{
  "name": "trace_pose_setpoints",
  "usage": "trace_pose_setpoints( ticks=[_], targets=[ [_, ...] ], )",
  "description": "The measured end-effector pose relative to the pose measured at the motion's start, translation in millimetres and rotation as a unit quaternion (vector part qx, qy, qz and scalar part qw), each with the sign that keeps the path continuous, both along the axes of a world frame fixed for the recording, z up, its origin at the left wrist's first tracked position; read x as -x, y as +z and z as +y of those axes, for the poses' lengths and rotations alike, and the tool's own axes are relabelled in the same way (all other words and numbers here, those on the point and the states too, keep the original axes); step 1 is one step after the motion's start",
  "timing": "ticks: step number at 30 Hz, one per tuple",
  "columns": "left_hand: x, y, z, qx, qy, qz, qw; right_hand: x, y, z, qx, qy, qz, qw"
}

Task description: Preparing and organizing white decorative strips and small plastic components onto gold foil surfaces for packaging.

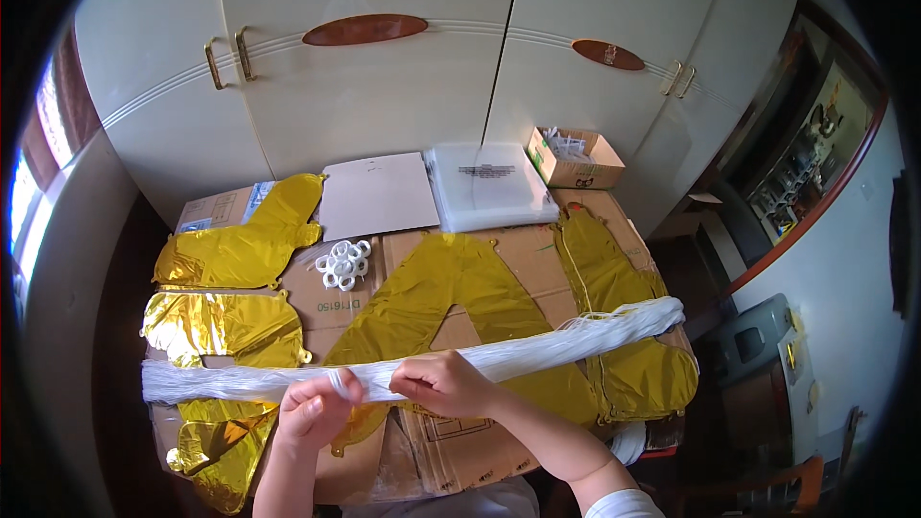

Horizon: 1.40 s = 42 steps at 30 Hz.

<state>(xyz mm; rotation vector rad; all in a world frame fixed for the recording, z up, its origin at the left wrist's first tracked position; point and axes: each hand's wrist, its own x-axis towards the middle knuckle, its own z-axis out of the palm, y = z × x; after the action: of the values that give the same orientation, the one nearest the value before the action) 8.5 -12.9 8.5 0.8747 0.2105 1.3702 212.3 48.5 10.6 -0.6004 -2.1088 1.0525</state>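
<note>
A long bundle of white strings (pixel 537 356) lies across the table, over several flat gold foil balloons (pixel 432 297). My left hand (pixel 317 410) is at the bundle's near side, fingers curled, with a white strand looped about the fingertips. Just to its right, my right hand (pixel 446 384) is closed in a pinch over the bundle. Whatever sits between the right fingertips is too small to make out. Beyond the hands, a cluster of small white ribbon rolls (pixel 342 265) rests on the cardboard (pixel 393 247).
At the back stand a grey card sheet (pixel 377 196), a stack of clear plastic bags (pixel 491 194) and a small open cardboard box (pixel 581 169). More gold balloons (pixel 225 326) cover the left side, another (pixel 614 278) the right. Pale cabinet doors (pixel 374 96) rise behind.
</note>
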Motion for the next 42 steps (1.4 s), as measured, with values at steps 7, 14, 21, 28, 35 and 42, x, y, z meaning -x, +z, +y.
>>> trace_pose_setpoints(
  ticks=[7, 14, 21, 28, 35, 42],
  targets=[
    [-4, 4, 12, -0.179, 0.248, 0.622, 0.720, -1, -1, -8, -0.012, 0.061, 0.024, 0.998],
    [0, 19, -9, 0.106, -0.082, 0.309, 0.942, -8, 16, -30, -0.093, -0.056, 0.010, 0.994],
    [-33, 24, -103, 0.081, -0.073, 0.049, 0.993, -30, 31, -131, -0.145, -0.132, 0.017, 0.980],
    [-40, 21, -179, -0.191, 0.233, 0.582, 0.756, -38, 15, -253, -0.215, -0.109, 0.032, 0.970],
    [-45, -28, -263, -0.013, -0.092, 0.235, 0.968, -63, -45, -316, -0.074, -0.148, 0.025, 0.986],
    [-64, -51, -282, -0.116, 0.053, 0.575, 0.808, -72, -45, -352, 0.009, -0.078, 0.052, 0.996]
  ],
)
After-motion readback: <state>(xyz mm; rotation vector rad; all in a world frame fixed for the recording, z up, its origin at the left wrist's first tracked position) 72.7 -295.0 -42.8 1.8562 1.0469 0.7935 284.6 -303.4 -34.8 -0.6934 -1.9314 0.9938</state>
